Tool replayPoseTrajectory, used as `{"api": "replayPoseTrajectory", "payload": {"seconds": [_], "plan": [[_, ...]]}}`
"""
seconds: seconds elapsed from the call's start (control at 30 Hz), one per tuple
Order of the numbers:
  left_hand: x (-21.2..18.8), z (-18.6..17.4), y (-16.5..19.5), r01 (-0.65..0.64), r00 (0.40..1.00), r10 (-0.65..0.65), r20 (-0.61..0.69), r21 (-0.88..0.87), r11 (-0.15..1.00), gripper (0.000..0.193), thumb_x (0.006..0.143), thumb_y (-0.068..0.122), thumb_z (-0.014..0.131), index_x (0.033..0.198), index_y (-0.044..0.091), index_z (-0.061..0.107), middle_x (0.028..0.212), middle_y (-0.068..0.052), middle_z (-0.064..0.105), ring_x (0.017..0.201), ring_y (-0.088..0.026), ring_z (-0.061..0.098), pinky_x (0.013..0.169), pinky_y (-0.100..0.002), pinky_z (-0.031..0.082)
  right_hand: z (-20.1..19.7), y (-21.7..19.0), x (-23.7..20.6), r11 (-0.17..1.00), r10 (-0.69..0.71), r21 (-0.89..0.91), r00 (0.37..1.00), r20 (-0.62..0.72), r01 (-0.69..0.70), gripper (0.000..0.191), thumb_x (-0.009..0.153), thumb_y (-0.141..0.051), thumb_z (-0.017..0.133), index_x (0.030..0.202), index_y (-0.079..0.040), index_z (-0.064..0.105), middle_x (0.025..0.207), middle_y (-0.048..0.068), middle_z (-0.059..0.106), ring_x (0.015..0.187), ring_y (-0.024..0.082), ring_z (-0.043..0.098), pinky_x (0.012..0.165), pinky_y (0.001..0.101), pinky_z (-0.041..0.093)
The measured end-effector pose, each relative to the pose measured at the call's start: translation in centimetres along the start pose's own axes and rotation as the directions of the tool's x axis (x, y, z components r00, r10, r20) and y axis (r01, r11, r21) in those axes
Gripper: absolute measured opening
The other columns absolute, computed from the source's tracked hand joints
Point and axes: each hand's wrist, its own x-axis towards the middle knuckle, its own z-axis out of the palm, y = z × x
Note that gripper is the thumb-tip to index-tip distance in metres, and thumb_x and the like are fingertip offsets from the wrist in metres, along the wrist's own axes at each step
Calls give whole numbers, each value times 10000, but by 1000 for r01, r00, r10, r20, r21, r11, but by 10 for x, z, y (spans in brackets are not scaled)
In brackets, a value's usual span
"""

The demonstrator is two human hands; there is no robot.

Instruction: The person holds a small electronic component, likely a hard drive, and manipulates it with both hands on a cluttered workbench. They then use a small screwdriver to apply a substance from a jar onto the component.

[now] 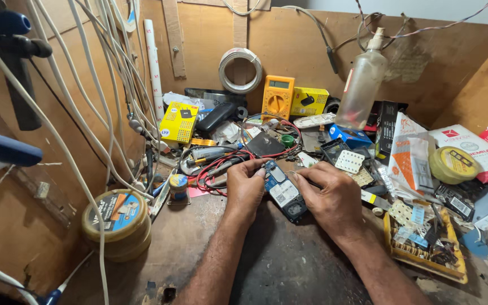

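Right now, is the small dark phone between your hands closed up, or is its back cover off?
Open. The small dark phone lies flat on the wooden bench with blue circuit board and labelled inner parts exposed, left hand and right hand touching its sides.

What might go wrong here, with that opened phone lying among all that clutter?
The opened phone lies bare between the left hand and right hand, so a slip might scratch its exposed board. The red wires coil just beside the left hand and might snag a finger. The tall plastic bottle stands among loose boxes behind; if bumped, it might topple toward the work.
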Motion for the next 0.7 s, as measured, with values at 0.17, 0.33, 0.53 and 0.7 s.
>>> {"api": "replayPoseTrajectory", "payload": {"seconds": [0.17, 0.33, 0.53, 0.7], "plan": [[2, 2, -1, 11, 1000, -10, -24, 44, 999, 261, 923, -39, 578, 1117, -50, 753, 910, -103, 777, 724, -121, 709, 628, -258, 576, 2, -5, -1, 988, -87, -133, 996, -21, 83, 141, 871, -193, 761, 920, -67, 802, 854, 75, 743, 702, 268, 722, 624, 371, 555], [5, 2, -6, -8, 1000, 9, -30, 34, 999, 261, 909, -51, 579, 1103, -59, 754, 910, -110, 781, 730, -123, 717, 651, -254, 584, 4, -4, -3, 970, -151, -195, 989, 2, 149, 152, 887, -195, 762, 909, -48, 792, 859, 85, 738, 725, 268, 720, 624, 375, 547], [12, 1, -8, 0, 1000, 0, -12, -18, 1000, 276, 902, -57, 564, 1090, -53, 766, 902, -107, 781, 708, -120, 716, 642, -252, 587, 6, 14, 3, 982, 132, 122, 987, 88, -143, 108, 858, -144, 772, 900, -53, 812, 735, 34, 724, 560, 123, 647, 498, 295, 486], [10, 0, -7, 9, 1000, -9, 2, -82, 997, 275, 907, -57, 552, 1088, -52, 758, 902, -103, 777, 704, -120, 721, 636, -254, 601, 14, 28, 2, 951, 171, 240, 978, 117, -195, 87, 842, -114, 805, 904, -55, 826, 709, 23, 727, 548, 73, 573, 476, 263, 434]]}}
